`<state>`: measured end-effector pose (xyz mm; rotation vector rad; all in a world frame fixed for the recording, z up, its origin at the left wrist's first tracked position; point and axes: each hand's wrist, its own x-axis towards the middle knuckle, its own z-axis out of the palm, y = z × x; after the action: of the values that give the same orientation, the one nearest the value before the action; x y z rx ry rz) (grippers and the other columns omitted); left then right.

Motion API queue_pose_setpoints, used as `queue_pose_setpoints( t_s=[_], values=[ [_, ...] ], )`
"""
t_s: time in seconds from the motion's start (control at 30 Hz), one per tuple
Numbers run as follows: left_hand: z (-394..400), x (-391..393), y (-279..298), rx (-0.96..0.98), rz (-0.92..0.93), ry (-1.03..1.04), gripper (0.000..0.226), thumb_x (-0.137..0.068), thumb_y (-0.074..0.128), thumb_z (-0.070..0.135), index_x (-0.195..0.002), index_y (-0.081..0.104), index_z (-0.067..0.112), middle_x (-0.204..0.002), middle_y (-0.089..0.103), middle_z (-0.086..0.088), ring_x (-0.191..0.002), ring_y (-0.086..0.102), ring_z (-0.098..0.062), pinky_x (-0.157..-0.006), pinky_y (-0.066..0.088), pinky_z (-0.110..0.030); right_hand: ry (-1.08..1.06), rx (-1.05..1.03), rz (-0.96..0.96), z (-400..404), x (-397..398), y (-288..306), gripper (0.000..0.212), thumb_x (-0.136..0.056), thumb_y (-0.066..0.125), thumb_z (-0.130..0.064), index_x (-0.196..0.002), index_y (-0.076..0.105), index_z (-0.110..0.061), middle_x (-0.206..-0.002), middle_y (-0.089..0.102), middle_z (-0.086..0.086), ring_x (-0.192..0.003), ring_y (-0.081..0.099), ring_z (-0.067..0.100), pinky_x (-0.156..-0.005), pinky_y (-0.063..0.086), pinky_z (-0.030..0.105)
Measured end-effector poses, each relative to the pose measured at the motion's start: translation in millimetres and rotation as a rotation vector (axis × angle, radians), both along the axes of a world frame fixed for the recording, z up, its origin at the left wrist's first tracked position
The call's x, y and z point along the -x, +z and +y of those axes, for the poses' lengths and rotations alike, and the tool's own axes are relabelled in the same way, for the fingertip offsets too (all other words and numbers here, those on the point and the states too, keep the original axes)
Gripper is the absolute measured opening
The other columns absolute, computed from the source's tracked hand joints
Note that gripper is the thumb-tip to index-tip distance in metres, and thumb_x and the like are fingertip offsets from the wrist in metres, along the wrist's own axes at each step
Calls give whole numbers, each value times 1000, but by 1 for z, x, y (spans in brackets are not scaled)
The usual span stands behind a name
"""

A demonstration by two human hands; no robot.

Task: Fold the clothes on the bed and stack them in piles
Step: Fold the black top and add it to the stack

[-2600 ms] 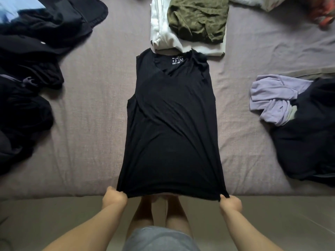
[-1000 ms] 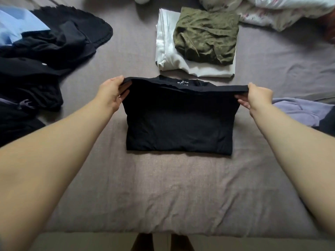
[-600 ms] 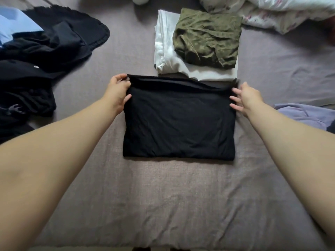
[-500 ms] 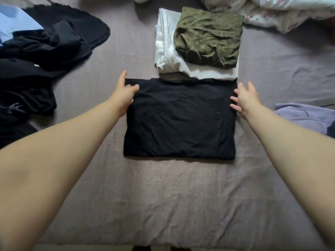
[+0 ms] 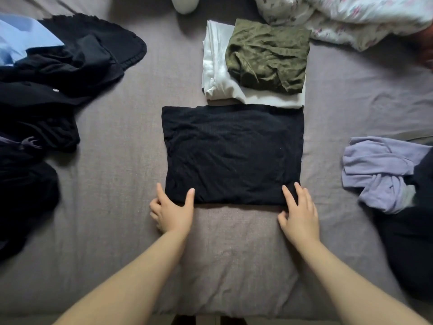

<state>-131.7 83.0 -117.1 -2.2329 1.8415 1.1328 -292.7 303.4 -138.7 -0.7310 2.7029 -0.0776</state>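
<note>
Black top (image 5: 233,153), folded into a flat rectangle, lies in the middle of the bed (image 5: 131,174) on the grey sheet. Left hand (image 5: 172,208) sits at its near left corner, fingers straight and spread, the thumb resting on the cloth and the forefinger running along the left edge. Right hand (image 5: 300,213) sits at the near right corner, fingers straight and resting on the cloth; neither hand is gripping it. Just beyond the top's far edge, touching it, a folded white garment (image 5: 218,83) carries a folded olive garment (image 5: 267,55). Left of the top, well apart, a loose heap of dark clothes (image 5: 46,95) spreads along the bed's side, with a light blue piece (image 5: 21,38) at its far end. To the right lies a crumpled lilac garment (image 5: 377,170), partly under another dark piece (image 5: 412,242). A floral quilt (image 5: 351,17) is bunched at the far right corner.
</note>
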Motion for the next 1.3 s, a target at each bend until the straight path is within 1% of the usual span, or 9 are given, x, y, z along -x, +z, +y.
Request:
queue_pose_setpoints(
  t_s=[0.13, 0.27, 0.43, 0.6, 0.83, 0.97, 1.07, 1.13, 1.3],
  values=[
    [-28, 9, -17, -223, 178, 383, 49, -84, 71, 21, -123, 44, 11, -125, 51, -14, -106, 54, -32, -98, 46, -43, 8, -29, -21, -15, 15, 4, 51, -81, 66, -3, -131, 58, -11, -142, 45, 22, -131, 39, 42, -93, 44, 55],
    [-40, 4, -12, -319, 277, 364, 12, -88, 64, 8, -98, 57, 5, -96, 63, -12, -71, 57, -20, -88, 54, -40, 43, 64, 58, -25, 17, 11, 35, -72, 71, 2, -107, 71, -4, -127, 57, 23, -119, 53, 43, -87, 46, 55],
    [-43, -14, 25, -147, 486, 215, 24, -93, 49, -3, -107, 39, 14, -108, 55, -17, -60, 67, -22, -54, 57, -25, 74, 212, 112, -17, 13, 50, 34, -74, 64, 6, -105, 70, -6, -110, 68, 10, -108, 62, 31, -79, 48, 44],
    [-51, -30, 75, -169, 716, 157, 24, -96, 38, -9, -105, 58, 2, -112, 56, -24, -58, 70, -13, -59, 58, -22, -5, 308, 28, 5, 25, 95, 42, -80, 49, 5, -112, 69, -13, -104, 71, 7, -94, 62, 34, -77, 51, 46],
    [-64, -57, 144, -105, 586, -229, 41, -82, 67, -6, -118, 63, 12, -92, 66, -8, -75, 61, -5, -67, 48, -5, -224, 519, -303, 19, 35, 181, 27, -87, 49, 7, -94, 58, -17, -81, 63, 0, -72, 58, 19, -66, 44, 25],
    [-72, -63, 178, 129, 457, -462, 27, -80, 68, -3, -104, 71, 10, -96, 67, -10, -81, 65, -20, -80, 53, -29, -296, 638, -421, 23, 36, 219, 25, -87, 52, 8, -77, 61, -13, -73, 61, -2, -60, 54, -7, -59, 41, 5],
    [-78, -61, 203, 213, 428, -501, 3, -82, 67, 15, -81, 70, 14, -81, 55, 2, -73, 58, -18, -72, 42, -29, -377, 696, -529, 24, 39, 244, 31, -89, 47, 6, -67, 61, -10, -60, 56, -5, -55, 47, -3, -56, 39, 11],
    [-78, -57, 218, 218, 464, -472, 18, -80, 63, 19, -63, 58, 17, -81, 44, 4, -73, 49, -16, -72, 37, -28, -421, 736, -608, 24, 43, 255, 32, -89, 45, 4, -63, 60, -9, -63, 54, 0, -62, 46, 5, -61, 37, 22],
    [-92, -36, 226, 105, 514, -413, 21, -93, 55, 8, -72, 59, 8, -75, 54, -3, -71, 50, -17, -62, 38, -23, -511, 696, -681, 5, 58, 245, 16, -90, 51, -9, -78, 61, -9, -76, 51, 6, -74, 45, 13, -61, 37, 25]
  ],
)
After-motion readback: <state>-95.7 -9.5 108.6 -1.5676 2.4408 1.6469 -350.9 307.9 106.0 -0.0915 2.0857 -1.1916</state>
